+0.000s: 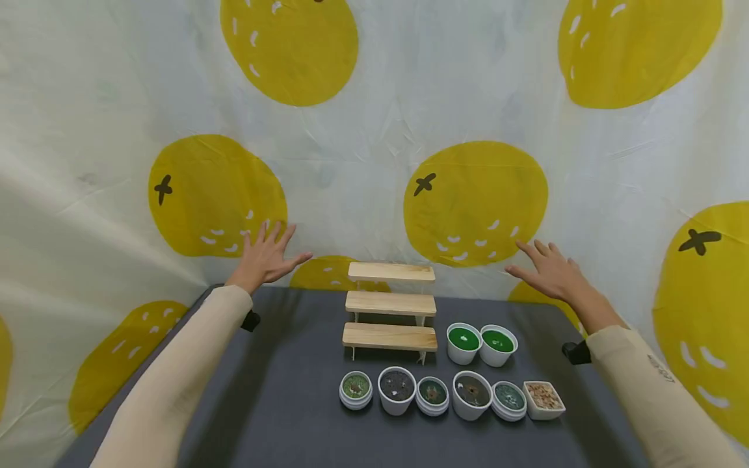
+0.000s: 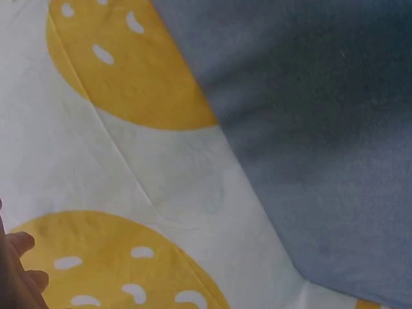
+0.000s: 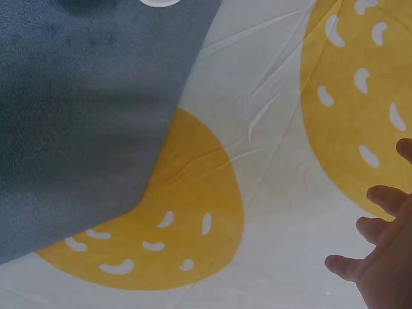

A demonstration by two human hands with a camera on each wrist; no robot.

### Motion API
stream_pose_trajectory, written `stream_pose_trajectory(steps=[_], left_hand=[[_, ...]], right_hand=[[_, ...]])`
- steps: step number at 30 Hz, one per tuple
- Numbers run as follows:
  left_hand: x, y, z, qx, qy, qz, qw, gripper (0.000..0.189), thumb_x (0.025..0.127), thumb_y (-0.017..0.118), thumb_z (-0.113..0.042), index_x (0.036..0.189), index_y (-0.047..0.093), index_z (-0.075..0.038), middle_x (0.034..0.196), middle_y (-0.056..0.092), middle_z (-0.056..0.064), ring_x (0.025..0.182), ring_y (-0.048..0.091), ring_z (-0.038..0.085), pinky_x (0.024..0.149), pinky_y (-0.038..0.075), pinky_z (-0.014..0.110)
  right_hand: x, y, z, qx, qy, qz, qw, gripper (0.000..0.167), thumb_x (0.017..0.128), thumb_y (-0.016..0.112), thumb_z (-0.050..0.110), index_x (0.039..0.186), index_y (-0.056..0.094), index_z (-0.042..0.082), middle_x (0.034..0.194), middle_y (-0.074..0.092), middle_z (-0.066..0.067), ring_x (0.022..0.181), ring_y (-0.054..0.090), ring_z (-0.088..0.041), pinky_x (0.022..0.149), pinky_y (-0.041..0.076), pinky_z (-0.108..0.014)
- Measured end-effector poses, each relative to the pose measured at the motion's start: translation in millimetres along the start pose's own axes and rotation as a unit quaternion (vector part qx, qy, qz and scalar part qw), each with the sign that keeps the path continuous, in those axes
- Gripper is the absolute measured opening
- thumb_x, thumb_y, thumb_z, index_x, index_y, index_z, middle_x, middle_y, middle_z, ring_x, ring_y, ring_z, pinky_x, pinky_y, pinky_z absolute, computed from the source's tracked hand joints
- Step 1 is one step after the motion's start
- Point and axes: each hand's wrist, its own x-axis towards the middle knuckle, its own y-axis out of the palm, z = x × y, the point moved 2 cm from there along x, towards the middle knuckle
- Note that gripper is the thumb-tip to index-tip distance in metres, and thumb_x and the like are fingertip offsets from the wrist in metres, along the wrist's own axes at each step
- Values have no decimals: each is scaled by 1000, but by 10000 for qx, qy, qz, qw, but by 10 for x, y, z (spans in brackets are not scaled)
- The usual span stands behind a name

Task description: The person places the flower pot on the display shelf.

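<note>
Both hands are raised above the far part of the table with fingers spread, holding nothing. My left hand (image 1: 268, 258) is to the left of a three-step wooden stand (image 1: 390, 336). On the other side, my right hand (image 1: 552, 273) is up beyond two white cups with green contents (image 1: 464, 338) (image 1: 498, 344). A front row holds several white pots: one with mossy green contents (image 1: 355, 387), two deeper ones with dark contents (image 1: 396, 386) (image 1: 471, 390), and low ones with dark green (image 1: 433, 392) and grey-green (image 1: 510, 398) contents. A square dish of tan chips (image 1: 544, 398) ends the row.
The dark grey table (image 1: 292, 416) has its far edge just behind the stand. A white cloth backdrop (image 1: 351, 195) printed with yellow fruit hangs behind and beside it. In the right wrist view, the table's corner (image 3: 122, 193) meets the cloth.
</note>
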Motion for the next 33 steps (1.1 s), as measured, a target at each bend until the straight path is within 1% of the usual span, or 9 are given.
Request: stream_pose_trajectory(steps=[4,8,12,18,22,24,27,29,33], left_hand=[[-46,3,-19,-56,28,-1,10000,99,93,36,-84,168,15,-22,172,15,21,159,2,49,119,-1,78],[-114,3,-1,-130,-17,-37,9999,101,92,34,-86,168,15,-22,173,14,20,159,2,50,118,-2,79],[-192,-22,16,-295,-38,-170,9994,103,91,33,-88,168,13,-23,173,13,20,157,2,54,116,-1,81],[-476,29,-6,-671,-84,-314,9972,101,92,36,-86,168,3,-29,173,13,19,157,0,53,116,1,81],[-669,88,-117,-1289,-77,-402,9908,97,96,42,-79,168,1,-29,173,14,19,157,2,55,116,6,81],[-752,134,-215,-1644,-53,-416,9855,95,97,45,-74,168,2,-28,173,15,17,157,4,54,117,9,80],[-864,240,-393,-2333,-30,-346,9718,92,100,47,-69,168,5,-23,173,16,16,158,12,49,118,16,77],[-932,330,-511,-2837,-41,-266,9585,91,100,49,-65,168,7,-21,174,15,15,158,16,46,120,19,74],[-1028,495,-727,-3837,-137,-8,9233,91,100,56,-59,168,9,-21,173,16,14,156,25,44,120,25,70]], right_hand=[[-59,32,44,-130,-94,11,9999,88,102,41,68,164,24,9,164,19,-37,147,16,-65,106,20,-86],[-118,72,126,-191,-364,-45,9991,85,102,45,64,162,29,6,163,23,-37,147,23,-61,105,31,-82],[-167,101,251,-97,-563,-133,9983,83,101,50,62,161,33,6,162,25,-37,146,28,-60,106,34,-79],[-326,209,484,170,-755,-81,9970,84,99,56,62,160,35,8,161,33,-32,142,40,-56,107,39,-74],[-463,274,625,536,-1030,-200,9930,78,99,65,50,157,39,5,157,41,-29,139,46,-52,107,40,-71],[-528,323,665,731,-1166,-223,9902,75,99,67,44,156,40,3,155,44,-29,136,48,-52,106,41,-70],[-624,427,698,1020,-1305,-184,9860,76,98,71,40,155,40,0,154,47,-29,135,50,-52,105,43,-70],[-677,506,707,1171,-1274,-132,9848,78,97,72,40,155,40,-1,153,47,-29,135,50,-52,104,43,-70],[-767,618,706,1515,-1053,-146,9827,80,95,74,41,155,39,0,154,47,-28,136,48,-53,105,42,-71]])
